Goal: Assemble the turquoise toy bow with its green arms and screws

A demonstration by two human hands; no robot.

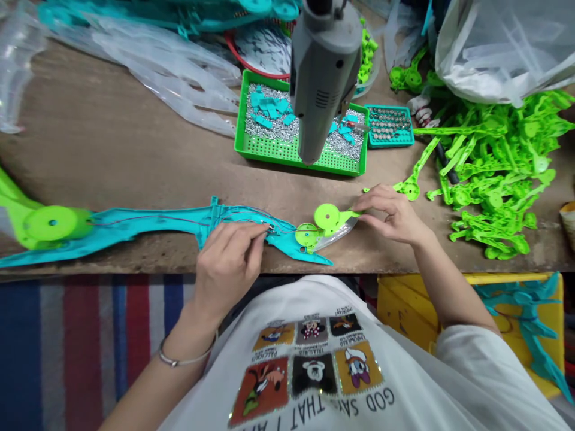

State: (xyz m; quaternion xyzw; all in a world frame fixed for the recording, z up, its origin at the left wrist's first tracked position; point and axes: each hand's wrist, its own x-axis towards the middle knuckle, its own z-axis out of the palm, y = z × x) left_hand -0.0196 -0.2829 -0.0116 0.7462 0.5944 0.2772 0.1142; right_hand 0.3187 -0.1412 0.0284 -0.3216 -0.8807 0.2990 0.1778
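Note:
A long turquoise plastic bow-shaped shell [157, 222] lies along the table's front edge, with a thin wire running along its inside. My left hand [231, 257] pinches a small dark part on the wire [269, 227] over the shell's middle right; its exact kind is too small to tell. At the shell's right end, my right hand [393, 215] is closed on the tip of a lime green plastic arm with a round disc [327, 218]. A clear plastic blade piece [335, 236] sits under that arm. Another green disc [307, 237] rests on the shell beside it.
A grey electric screwdriver [326, 84] hangs above a green tray [296, 161] of screws and turquoise bits. Right of it stand a small teal tray [390, 140] and a heap of green arms [498, 173]. Clear blades [171, 66] lie back left; a yellow crate [406, 311] is below right.

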